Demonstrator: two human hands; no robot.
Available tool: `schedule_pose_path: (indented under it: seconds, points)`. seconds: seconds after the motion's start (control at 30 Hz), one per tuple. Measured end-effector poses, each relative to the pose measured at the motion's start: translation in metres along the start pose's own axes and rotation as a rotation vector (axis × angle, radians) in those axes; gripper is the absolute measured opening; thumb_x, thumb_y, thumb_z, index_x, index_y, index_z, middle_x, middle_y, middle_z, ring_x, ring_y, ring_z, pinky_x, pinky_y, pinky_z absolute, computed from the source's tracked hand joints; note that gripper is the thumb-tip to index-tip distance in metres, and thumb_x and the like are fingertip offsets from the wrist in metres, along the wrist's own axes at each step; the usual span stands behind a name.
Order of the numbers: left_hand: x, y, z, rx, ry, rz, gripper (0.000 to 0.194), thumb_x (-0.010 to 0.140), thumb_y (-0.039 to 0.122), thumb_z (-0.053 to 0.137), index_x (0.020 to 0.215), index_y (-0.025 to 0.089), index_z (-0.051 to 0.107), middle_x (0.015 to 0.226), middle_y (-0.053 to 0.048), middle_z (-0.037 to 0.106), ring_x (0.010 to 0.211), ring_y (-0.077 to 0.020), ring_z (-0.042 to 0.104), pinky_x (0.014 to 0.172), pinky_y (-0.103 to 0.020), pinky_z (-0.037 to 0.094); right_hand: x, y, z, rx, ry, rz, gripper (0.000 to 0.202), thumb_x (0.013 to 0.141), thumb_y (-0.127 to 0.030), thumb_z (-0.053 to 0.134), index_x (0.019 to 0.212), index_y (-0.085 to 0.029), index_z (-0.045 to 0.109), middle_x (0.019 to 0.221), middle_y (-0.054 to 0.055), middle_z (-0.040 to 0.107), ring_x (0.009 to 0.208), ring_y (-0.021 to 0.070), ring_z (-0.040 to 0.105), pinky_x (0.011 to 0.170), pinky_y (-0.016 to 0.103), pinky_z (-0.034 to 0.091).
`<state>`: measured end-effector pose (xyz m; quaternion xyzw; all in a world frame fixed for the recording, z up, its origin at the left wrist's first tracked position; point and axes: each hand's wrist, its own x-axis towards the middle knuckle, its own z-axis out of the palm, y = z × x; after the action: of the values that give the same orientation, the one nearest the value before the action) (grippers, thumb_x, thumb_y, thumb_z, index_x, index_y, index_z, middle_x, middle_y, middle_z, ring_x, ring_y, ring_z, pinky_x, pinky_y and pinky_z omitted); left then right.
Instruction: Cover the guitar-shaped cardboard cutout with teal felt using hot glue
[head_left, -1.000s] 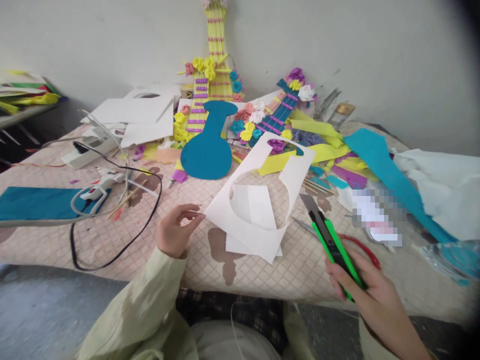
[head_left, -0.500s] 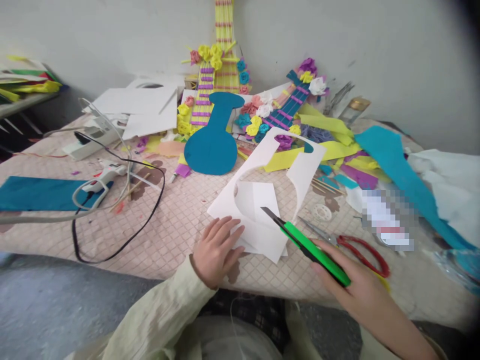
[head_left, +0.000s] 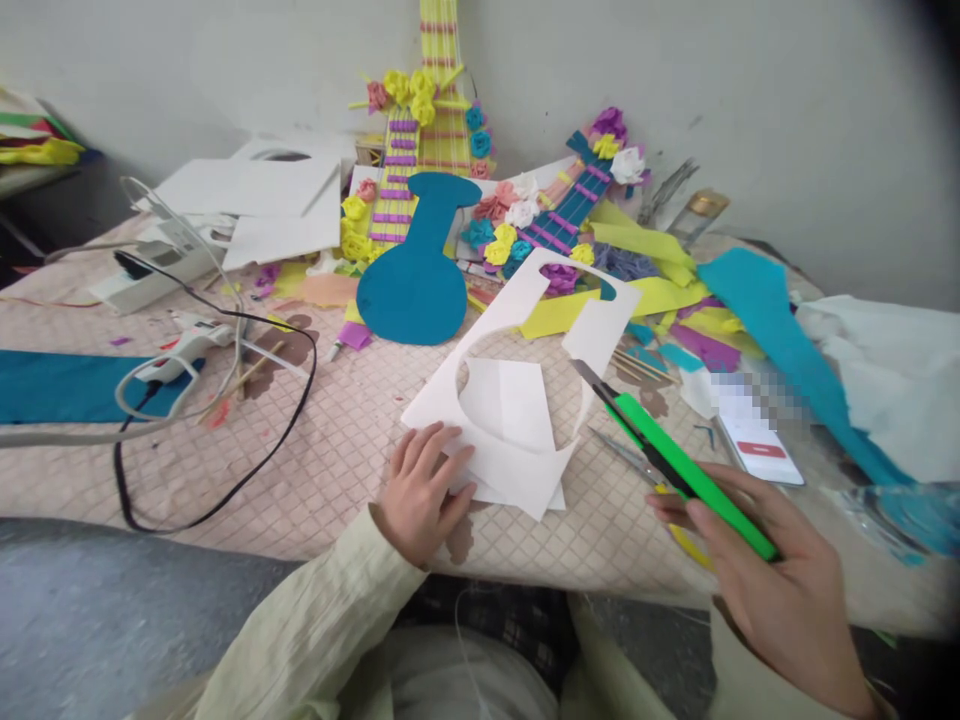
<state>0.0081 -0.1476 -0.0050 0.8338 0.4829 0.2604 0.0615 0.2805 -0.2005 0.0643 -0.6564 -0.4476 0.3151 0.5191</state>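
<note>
The left hand lies flat, fingers spread, pressing the near-left corner of the white cut-out sheet onto the surface, near its front edge. The right hand grips a green utility knife, fingers wrapped round the handle, blade out and hovering just right of the sheet, seemingly not touching it. The step looks like steadying the sheet for a cut. The next move would call for lowering the blade onto the paper clear of the pinning fingers. Scissors lie under the knife; a teal guitar shape rests further back.
</note>
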Motion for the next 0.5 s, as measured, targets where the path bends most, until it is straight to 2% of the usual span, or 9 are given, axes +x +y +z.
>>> schedule_pose_path:
  seconds: [0.1, 0.17, 0.27, 0.37, 0.5]
  points:
    - [0.003, -0.008, 0.000, 0.005, 0.057, -0.144, 0.044, 0.080, 0.036, 0.050, 0.120, 0.019, 0.046, 0.133, -0.013, 0.037, 0.124, -0.0314, 0.028, 0.099, -0.052, 0.024, -0.004, 0.002, 0.003, 0.164, 0.129, 0.027, 0.029, 0.067, -0.027, 0.067, 0.095, -0.024, 0.062, 0.099, 0.003, 0.062, 0.075, 0.0178, 0.063, 0.075, 0.035, 0.051]
    - [0.007, -0.015, 0.000, -0.008, 0.103, -0.258, 0.052, 0.081, 0.038, 0.048, 0.126, 0.015, 0.037, 0.136, -0.017, 0.031, 0.124, -0.0323, 0.027, 0.098, -0.052, 0.026, -0.004, 0.002, 0.007, 0.227, 0.215, -0.017, 0.028, 0.067, -0.024, 0.067, 0.094, -0.025, 0.062, 0.094, 0.001, 0.061, 0.075, 0.0175, 0.062, 0.075, 0.036, 0.050]
    - [0.013, -0.021, 0.000, -0.021, 0.114, -0.373, 0.058, 0.080, 0.039, 0.048, 0.130, 0.014, 0.031, 0.128, -0.017, 0.041, 0.118, -0.0324, 0.034, 0.093, -0.051, 0.031, -0.003, 0.004, 0.012, 0.350, 0.266, -0.076, 0.022, 0.069, -0.020, 0.065, 0.089, -0.029, 0.061, 0.086, -0.001, 0.059, 0.072, 0.0171, 0.059, 0.066, 0.035, 0.050]
    - [0.019, -0.023, -0.001, -0.016, 0.056, -0.413, 0.055, 0.079, 0.037, 0.050, 0.128, 0.017, 0.035, 0.117, -0.013, 0.050, 0.112, -0.0314, 0.039, 0.090, -0.050, 0.033, 0.000, 0.006, 0.017, 0.423, 0.273, -0.080, 0.016, 0.069, -0.018, 0.064, 0.082, -0.027, 0.059, 0.090, -0.001, 0.056, 0.070, 0.0159, 0.057, 0.059, 0.032, 0.047]
    - [0.025, -0.027, -0.002, -0.073, 0.042, -0.409, 0.049, 0.080, 0.031, 0.048, 0.126, 0.019, 0.039, 0.117, -0.013, 0.047, 0.110, -0.0301, 0.040, 0.089, -0.051, 0.033, -0.002, 0.007, 0.021, 0.339, 0.275, -0.103, 0.015, 0.070, -0.020, 0.063, 0.081, -0.025, 0.055, 0.090, 0.000, 0.052, 0.064, 0.0146, 0.054, 0.053, 0.031, 0.041]
